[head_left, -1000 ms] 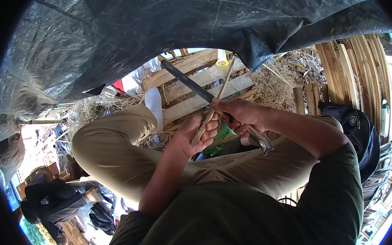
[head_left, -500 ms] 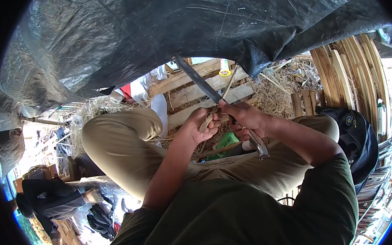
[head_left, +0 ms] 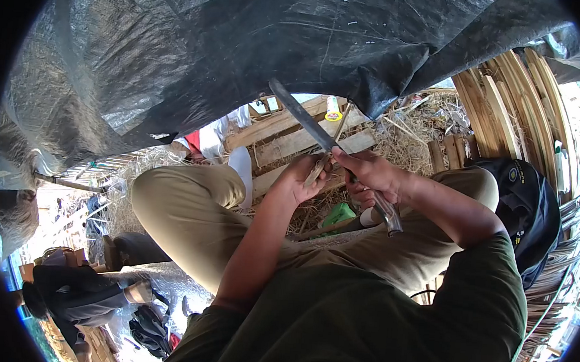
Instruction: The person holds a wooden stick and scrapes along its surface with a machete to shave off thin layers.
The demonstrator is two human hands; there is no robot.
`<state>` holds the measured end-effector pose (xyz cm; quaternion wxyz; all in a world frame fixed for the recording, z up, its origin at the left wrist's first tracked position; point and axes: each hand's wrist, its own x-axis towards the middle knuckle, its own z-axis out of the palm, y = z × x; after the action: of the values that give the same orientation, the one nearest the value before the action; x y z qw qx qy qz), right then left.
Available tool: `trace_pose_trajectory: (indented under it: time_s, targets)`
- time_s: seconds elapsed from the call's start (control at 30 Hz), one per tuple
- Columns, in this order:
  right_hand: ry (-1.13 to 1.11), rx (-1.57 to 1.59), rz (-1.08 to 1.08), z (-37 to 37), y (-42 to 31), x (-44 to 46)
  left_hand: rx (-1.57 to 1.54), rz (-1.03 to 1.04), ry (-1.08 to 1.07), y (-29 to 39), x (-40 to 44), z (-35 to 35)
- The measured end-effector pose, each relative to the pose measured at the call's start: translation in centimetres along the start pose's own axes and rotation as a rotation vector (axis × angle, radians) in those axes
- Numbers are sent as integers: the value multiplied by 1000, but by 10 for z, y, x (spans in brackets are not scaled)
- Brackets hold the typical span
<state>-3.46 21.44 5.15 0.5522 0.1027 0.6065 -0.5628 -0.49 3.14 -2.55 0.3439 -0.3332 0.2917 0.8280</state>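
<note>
My right hand (head_left: 375,175) is closed around a machete, its thumb pressed near the base of the blade. The long dark blade (head_left: 300,115) slants up and left toward the black tarp, while the handle (head_left: 390,219) sticks out below the fist. Beside it, my left hand (head_left: 305,176) grips a thin wooden strip (head_left: 317,168). This strip runs up and right behind the blade, and the two cross close to my fingers. Both hands are held over my crossed legs.
A black tarp (head_left: 245,39) hangs low in front. Wooden slats (head_left: 285,144) and straw (head_left: 405,145) lie beyond my legs, with a yellow-rimmed cup (head_left: 333,111) there. Split boards (head_left: 507,101) and a black bag (head_left: 521,202) are at right. A person in dark clothing (head_left: 77,294) is at lower left.
The machete and both hands have shifted slightly right in view, with the blade still across the strip. Both grips stay closed. The whole view has moved a little.
</note>
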Motion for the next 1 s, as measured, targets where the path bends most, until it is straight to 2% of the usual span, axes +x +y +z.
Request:
trace_pose_trajectory:
  time_s: [0.33,0.37,0.43,0.47,0.57,0.6,0.73,0.83,0.87,1.0]
  targets:
    - [27,0,-54,2,-6,-6,-70,100,78,-1,19,-2]
    - [26,-4,-64,2,-3,-6,-78,60,28,-4,28,-9]
    - [-8,-65,-119,9,-21,-23,-90,-2,-80,-2,57,-34]
    - [-29,-102,-127,13,-30,-38,-11,46,-7,-15,69,-47]
    - [33,-153,-320,18,-56,-72,170,65,92,-27,64,-28]
    - [70,-141,-332,14,-60,-72,133,54,74,-27,66,-27]
    - [275,-443,-455,-16,-44,-43,109,28,24,-19,70,-33]
    - [273,-564,-462,-34,-33,-24,34,35,-59,-15,76,-40]
    - [387,-716,-422,-37,-32,-21,6,35,-76,-16,78,-41]
    - [390,-776,-405,-49,-27,-6,16,54,-45,-19,67,-32]
